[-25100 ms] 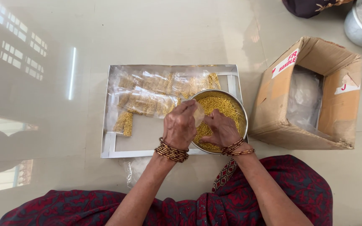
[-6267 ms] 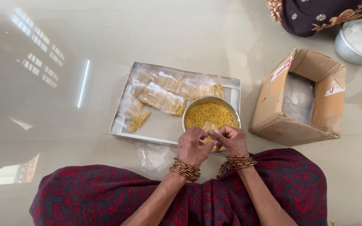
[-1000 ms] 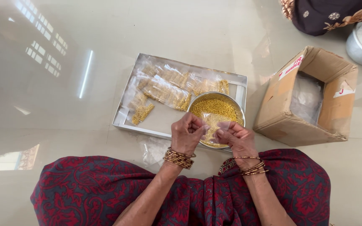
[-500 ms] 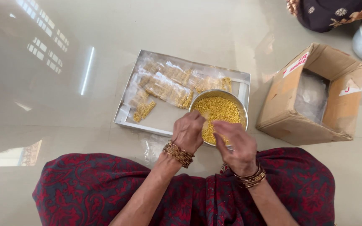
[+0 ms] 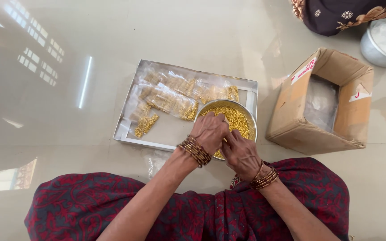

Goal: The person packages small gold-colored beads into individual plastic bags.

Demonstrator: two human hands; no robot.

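Since half a second earlier, the right hand [image 5: 242,154] had drawn in from beside the bowl to meet the left hand [image 5: 210,132], and both now sat pressed together over the near rim of the steel bowl [image 5: 252,120]. The fingers of both were curled inward around something hidden between them; what they pinched could not be told. The bowl was round and shiny, filled nearly level with small yellow grains [image 5: 235,118], and stood at the near right corner of a shallow metal tray [image 5: 126,129] on the floor [image 5: 68,53]. Clear packets [image 5: 170,100] of the same yellow grains lay along the tray's far edge and left side. An open cardboard box [image 5: 320,102] stood just right of the tray, holding a clear plastic bag.
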